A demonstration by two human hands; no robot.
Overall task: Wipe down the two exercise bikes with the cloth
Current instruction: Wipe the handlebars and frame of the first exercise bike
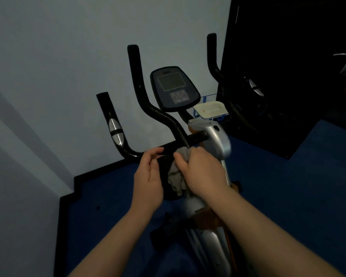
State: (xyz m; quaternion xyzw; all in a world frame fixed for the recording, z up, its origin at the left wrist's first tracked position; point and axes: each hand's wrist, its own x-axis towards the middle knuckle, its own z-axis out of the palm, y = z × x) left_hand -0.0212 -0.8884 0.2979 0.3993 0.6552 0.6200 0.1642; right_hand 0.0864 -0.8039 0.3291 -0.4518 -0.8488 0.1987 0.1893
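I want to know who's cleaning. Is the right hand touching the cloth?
Touching. The head view shows the right hand with its fingers curled around the bunched grey cloth, pressing it against the black handlebar.

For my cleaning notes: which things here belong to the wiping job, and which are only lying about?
Part of the job:
- cloth, gripped by the right hand
- handlebar, touched by the left hand
- console

Only lying about:
- white tray
- dark cabinet
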